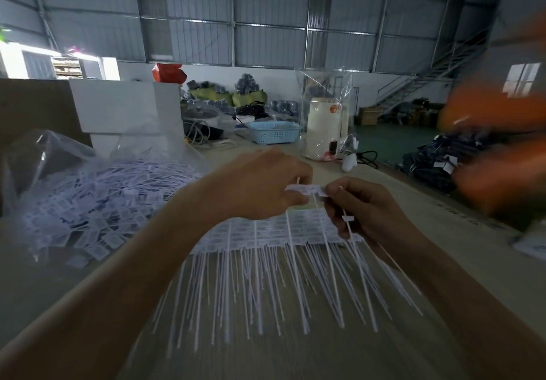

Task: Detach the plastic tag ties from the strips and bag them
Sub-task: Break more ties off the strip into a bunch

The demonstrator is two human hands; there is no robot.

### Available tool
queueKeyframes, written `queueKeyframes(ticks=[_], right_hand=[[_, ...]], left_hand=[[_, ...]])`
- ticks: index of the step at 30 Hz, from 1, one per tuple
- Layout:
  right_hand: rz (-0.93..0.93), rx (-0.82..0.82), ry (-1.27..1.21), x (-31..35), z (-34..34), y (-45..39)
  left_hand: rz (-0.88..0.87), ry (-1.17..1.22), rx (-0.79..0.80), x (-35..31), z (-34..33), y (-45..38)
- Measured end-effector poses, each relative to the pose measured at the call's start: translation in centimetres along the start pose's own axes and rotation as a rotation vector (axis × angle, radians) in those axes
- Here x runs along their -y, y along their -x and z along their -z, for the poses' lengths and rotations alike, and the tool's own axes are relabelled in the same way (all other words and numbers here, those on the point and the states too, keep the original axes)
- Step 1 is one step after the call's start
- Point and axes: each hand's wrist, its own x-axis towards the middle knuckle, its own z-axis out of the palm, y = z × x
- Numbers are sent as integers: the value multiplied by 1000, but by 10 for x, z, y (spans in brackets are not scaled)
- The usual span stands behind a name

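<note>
Head view, looking down along two bare forearms to a wooden table (339, 359). Both hands are raised above it, close together. The left hand (263, 184) has its fingers curled, pinching the left end of a short strip (307, 189) of white tag heads; the right hand (363, 205) pinches the strip's right end between thumb and forefinger, other fingers curled. Thin white tails hang down from the strip toward the camera, and one single tie (348, 223) runs through the right hand's fingers. Beneath the hands, a sheet of joined strips (260, 235) lies flat on the table, tails fanned out toward the viewer. At left, a clear plastic bag (32, 155) sits open, with a heap of loose tag ties (97, 211) spilling in and around it. Farther back stand a white box (124, 107), a blue basket (273, 133) and a white cylindrical appliance (323, 128). An orange blur (496, 131) fills the right edge; I cannot tell what it is.
</note>
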Motion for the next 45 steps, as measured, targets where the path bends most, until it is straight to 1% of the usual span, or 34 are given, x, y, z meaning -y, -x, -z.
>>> queueKeyframes(ticks=[2,6,12,14,19,25,28,32,34,37,40,45], right_hand=[[76,8,74,2,0,1],[258,-8,363,3,0,3],[344,-112,548,-5,1,0],[312,-99,509,-8,0,-1],[206,-35,277,-3,1,1],[162,-13,153,0,2,0],[171,16,142,0,3,1],[175,40,203,1,2,3],[174,46,225,2,1,4],[158,47,222,2,0,4],[177,51,183,2,-2,5],[187,57,151,0,-3,5]], left_hand=[[5,-35,-22,0,4,1],[19,-26,50,-2,6,1],[8,150,127,-2,6,1],[2,185,115,-2,8,2],[-27,205,79,-6,7,4],[27,103,61,-6,6,3],[39,71,78,-3,4,4],[59,-128,168,-1,1,5],[56,-108,174,0,1,5],[21,1,101,-2,0,3],[-18,11,36,-5,-1,2],[-33,-2,-16,-7,-3,0]])
